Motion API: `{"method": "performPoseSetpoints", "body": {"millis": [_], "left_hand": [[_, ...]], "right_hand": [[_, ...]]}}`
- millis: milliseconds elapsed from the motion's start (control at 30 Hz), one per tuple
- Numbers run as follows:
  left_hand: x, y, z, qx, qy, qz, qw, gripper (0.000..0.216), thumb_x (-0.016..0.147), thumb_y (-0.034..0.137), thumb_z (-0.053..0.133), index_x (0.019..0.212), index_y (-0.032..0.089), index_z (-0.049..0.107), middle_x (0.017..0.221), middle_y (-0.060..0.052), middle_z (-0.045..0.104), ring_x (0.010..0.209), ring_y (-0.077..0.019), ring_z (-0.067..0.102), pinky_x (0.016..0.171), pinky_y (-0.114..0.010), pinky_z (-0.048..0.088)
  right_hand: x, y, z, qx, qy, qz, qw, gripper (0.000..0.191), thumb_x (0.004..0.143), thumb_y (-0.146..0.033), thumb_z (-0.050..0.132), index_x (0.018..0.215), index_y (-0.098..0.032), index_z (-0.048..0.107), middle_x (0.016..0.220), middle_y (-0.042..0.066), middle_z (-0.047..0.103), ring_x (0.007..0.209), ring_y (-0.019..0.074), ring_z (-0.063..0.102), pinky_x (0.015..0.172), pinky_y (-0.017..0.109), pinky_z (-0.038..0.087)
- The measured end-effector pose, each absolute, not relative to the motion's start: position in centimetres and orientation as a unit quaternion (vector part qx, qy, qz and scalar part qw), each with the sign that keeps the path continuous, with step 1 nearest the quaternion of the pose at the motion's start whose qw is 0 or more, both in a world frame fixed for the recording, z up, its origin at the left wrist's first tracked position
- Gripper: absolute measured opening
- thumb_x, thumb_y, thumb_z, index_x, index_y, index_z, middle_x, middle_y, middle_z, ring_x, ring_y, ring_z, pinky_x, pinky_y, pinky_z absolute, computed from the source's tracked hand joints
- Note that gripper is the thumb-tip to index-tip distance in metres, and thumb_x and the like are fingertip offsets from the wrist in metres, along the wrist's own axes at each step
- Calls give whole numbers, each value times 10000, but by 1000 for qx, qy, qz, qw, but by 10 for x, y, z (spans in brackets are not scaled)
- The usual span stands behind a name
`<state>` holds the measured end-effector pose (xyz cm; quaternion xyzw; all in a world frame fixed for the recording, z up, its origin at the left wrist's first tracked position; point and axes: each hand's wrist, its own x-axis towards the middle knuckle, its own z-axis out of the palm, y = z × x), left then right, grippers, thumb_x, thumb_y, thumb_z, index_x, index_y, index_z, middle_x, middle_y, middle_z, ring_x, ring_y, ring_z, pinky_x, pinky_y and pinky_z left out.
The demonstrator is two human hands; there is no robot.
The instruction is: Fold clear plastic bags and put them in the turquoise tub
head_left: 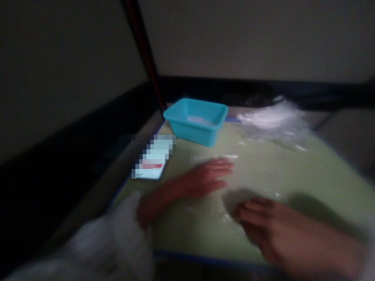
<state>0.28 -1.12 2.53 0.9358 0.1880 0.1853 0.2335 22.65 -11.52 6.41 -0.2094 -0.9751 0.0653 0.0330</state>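
My left hand (206, 177) lies flat with its fingers stretched out on a clear plastic bag or sheet (252, 173) spread over the table. To the right and nearer to me is my right hand (275, 228), its fingers bent and pressed together. Whatever may be between those fingertips is hidden. The clear plastic shows mostly as shiny glints around both hands, so its outline is hard to follow.
A turquoise plastic basin (193, 132) stands at the back left, with something pale inside. A heap of clear plastic bags (274, 119) lies at the back right. Left of my hand is a lit phone (154, 160). The yellow-green table (187, 238) has a blue edge; walls rise behind.
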Motion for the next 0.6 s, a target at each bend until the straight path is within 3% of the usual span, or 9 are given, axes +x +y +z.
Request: {"method": "performPoseSetpoints", "body": {"millis": [167,367,500,600], "left_hand": [[3,-12,25,935,187,159,257,403,943,255,420,1317,112,463,1411,-111,440,1381,-184,279,1147,-390,218],[4,-12,23,923,183,172,293,383,940,266,409,1277,111,505,1388,-117,470,1368,-187,307,1146,-393,214],[5,-13,30,904,177,153,356,391,958,283,348,1281,133,509,1409,-91,448,1376,-176,288,1152,-384,176],[5,-15,41,867,172,111,454,478,976,373,254,1272,110,522,1382,-94,480,1341,-193,355,1144,-374,180]], "right_hand": [[231,-118,70,-215,-972,87,24,162,839,-268,577,931,-172,671,1035,78,645,964,219,568,868,361,435],[226,-121,59,-247,-964,92,42,184,830,-163,561,993,-159,646,1043,88,644,980,226,582,873,372,451],[226,-122,76,-261,-933,241,57,216,810,-112,542,1004,-170,620,1095,92,646,1010,212,598,836,322,491],[234,-123,86,-269,-850,443,95,156,835,-84,503,926,-191,572,1040,71,675,942,162,635,787,271,512]]}}
